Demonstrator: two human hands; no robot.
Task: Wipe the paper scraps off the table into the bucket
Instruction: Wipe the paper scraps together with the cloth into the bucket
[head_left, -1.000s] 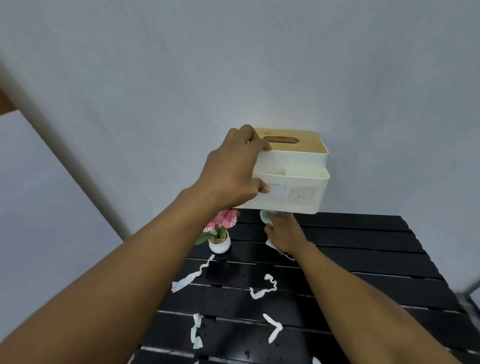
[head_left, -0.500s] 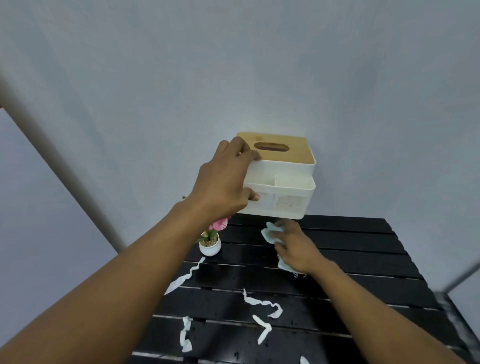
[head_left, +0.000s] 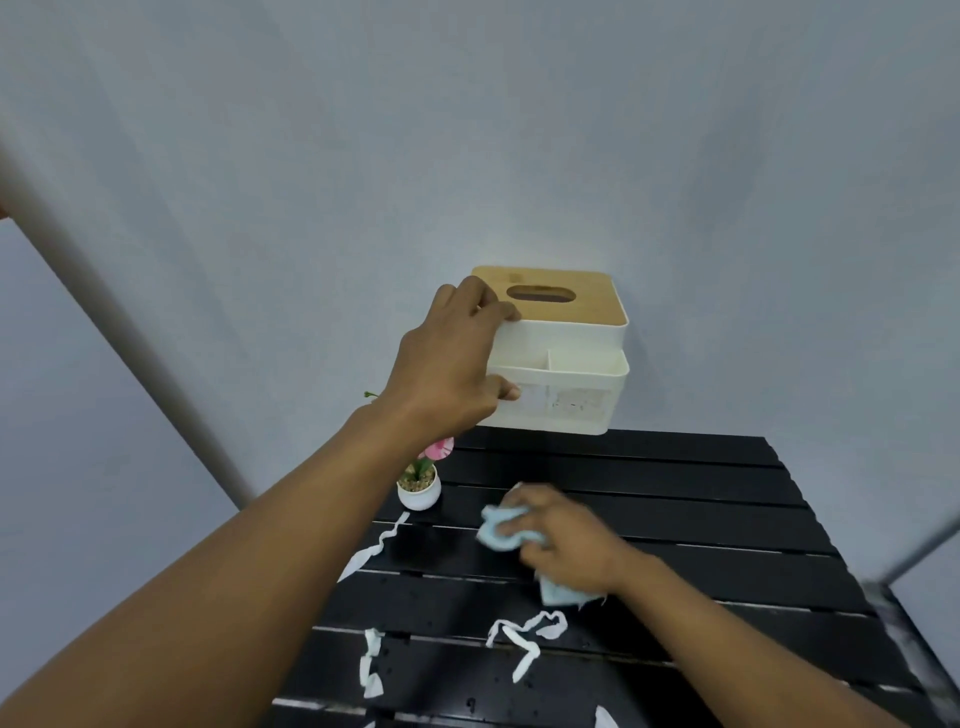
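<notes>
The right hand (head_left: 563, 553) clutches the blue cloth (head_left: 500, 531); the nearest paper scrap (head_left: 530, 630) lies just behind it, toward the person, stretched crosswise. The left hand (head_left: 447, 371) grips the tissue box (head_left: 569, 364).

White tissue box (head_left: 563, 340) — potted flower (head_left: 420, 492).

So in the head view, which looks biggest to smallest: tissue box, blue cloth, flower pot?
Largest: tissue box.
Then blue cloth and flower pot, about alike, so unranked; the right hand hides much of the cloth.
</notes>
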